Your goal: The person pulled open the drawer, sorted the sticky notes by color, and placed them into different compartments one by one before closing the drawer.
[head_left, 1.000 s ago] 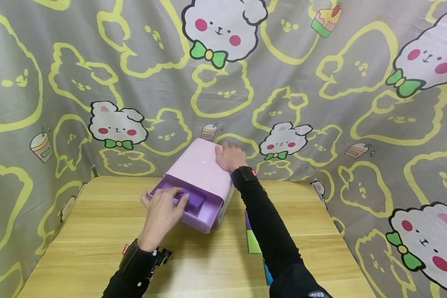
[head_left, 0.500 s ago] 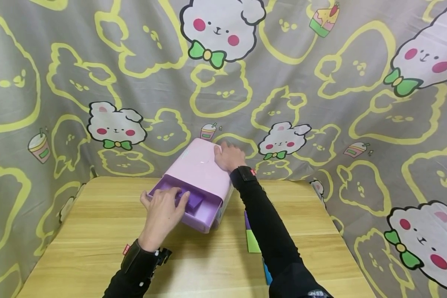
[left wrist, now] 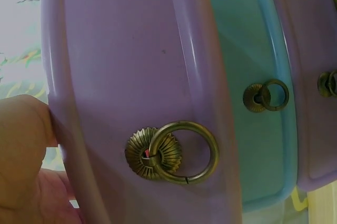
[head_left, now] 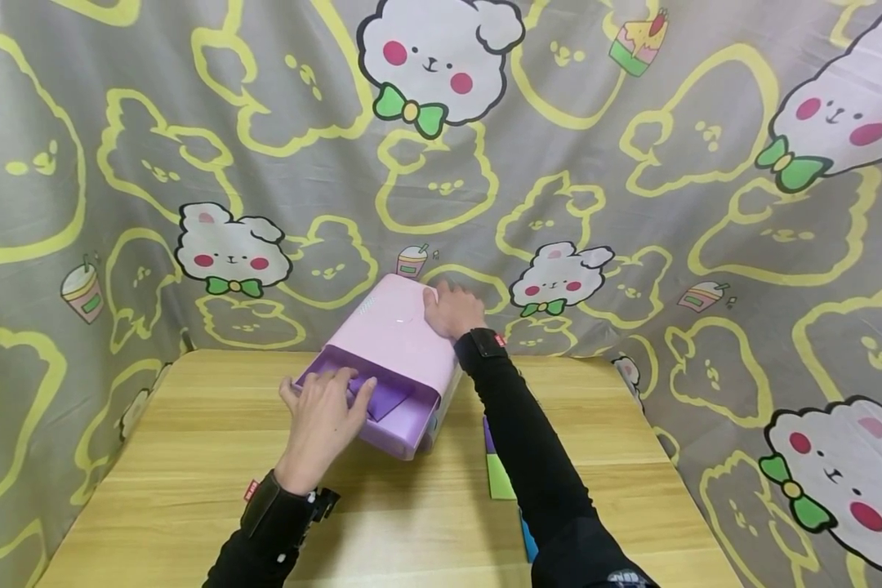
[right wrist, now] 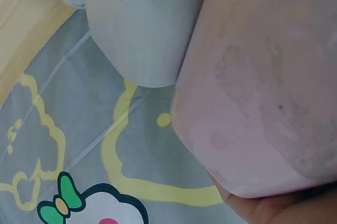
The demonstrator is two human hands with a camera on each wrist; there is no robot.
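Note:
A pink mini drawer cabinet [head_left: 393, 327] stands at the table's back edge, its top drawer [head_left: 404, 429] pulled out. My left hand [head_left: 323, 416] reaches over the drawer front, thumb and fingers curled about a purple flat-sided piece [head_left: 388, 398] inside; its kind is unclear and part lies hidden under the fingers. In the left wrist view, the drawer front [left wrist: 126, 66] carries a brass ring pull [left wrist: 184, 153]. My right hand [head_left: 456, 310] grips the cabinet's back right edge, thumb on top, other fingers mostly out of sight.
Below the top drawer sit a blue drawer [left wrist: 258, 150] and another purple drawer [left wrist: 310, 129], both pushed in. Purple, green [head_left: 500, 478] and blue [head_left: 528, 535] flat pieces lie partly under the right forearm. A patterned curtain [head_left: 441, 163] encloses the wooden table [head_left: 213, 425].
The purple piece has tipped in the drawer, so a broader flat face shows. Both hands and the cabinet stay nearly where they were.

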